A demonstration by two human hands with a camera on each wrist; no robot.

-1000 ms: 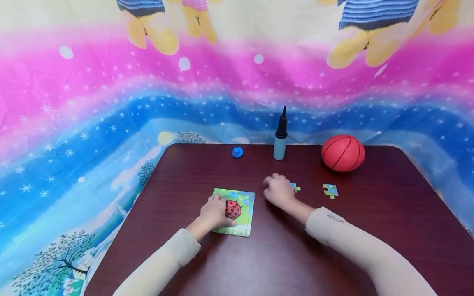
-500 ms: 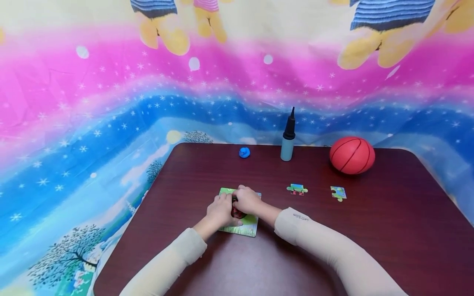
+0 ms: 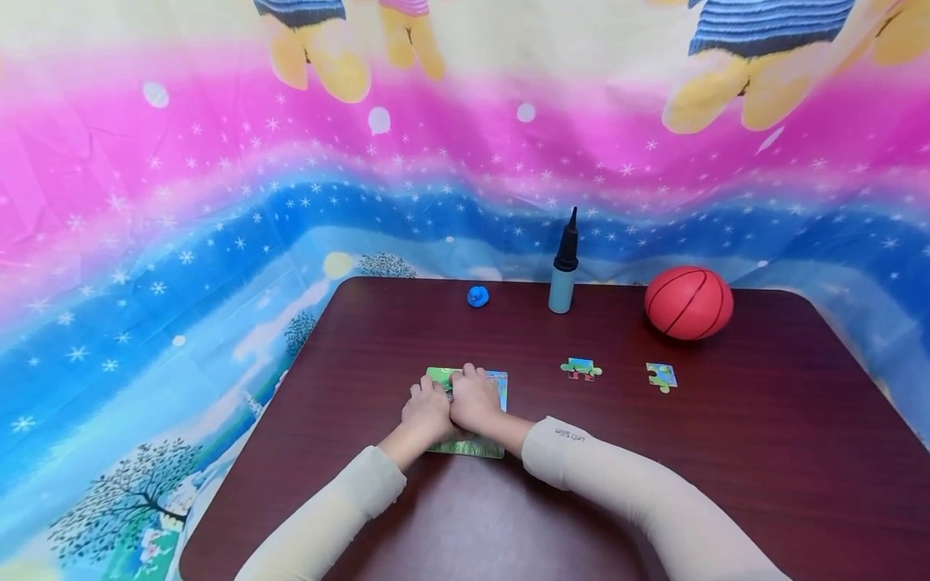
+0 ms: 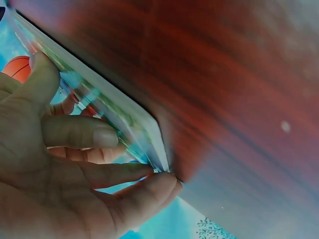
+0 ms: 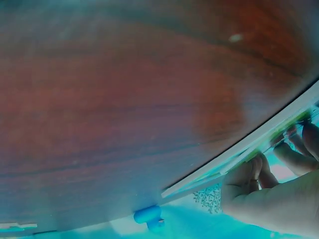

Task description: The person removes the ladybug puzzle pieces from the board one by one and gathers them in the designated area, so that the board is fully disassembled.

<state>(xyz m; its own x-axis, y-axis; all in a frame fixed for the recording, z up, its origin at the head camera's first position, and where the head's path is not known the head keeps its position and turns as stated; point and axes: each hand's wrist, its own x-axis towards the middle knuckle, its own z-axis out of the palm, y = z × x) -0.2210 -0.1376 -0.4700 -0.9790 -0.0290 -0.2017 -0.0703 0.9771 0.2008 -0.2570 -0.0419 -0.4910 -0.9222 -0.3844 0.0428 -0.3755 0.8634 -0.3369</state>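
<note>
A square jigsaw puzzle board [image 3: 467,446] with a green, grassy picture lies on the table, its middle covered by both hands. My left hand [image 3: 427,413] holds its left side; in the left wrist view, the thumb [image 4: 42,74] lies on the picture side and fingers bend around a corner of the board [image 4: 149,119]. Pressed close beside it, my right hand [image 3: 475,402] has bent fingers on the puzzle's middle. In the right wrist view its fingertips [image 5: 249,172] touch the surface; whether they pinch a piece is hidden. Two loose jigsaw pieces, one [image 3: 581,369] nearer and one [image 3: 662,376] farther right, lie beyond.
Along the back of the dark wooden table [image 3: 349,339] are a blue rubber duck [image 3: 477,297], an upright hand pump [image 3: 560,289] with a black nozzle, and a red toy basketball [image 3: 689,303]. A printed cloth [image 3: 450,194] hangs behind.
My right hand has come left from beside the loose pieces onto the puzzle board, then closer against my left hand. The left hand stays on the board; the ladybug picture is now covered.
</note>
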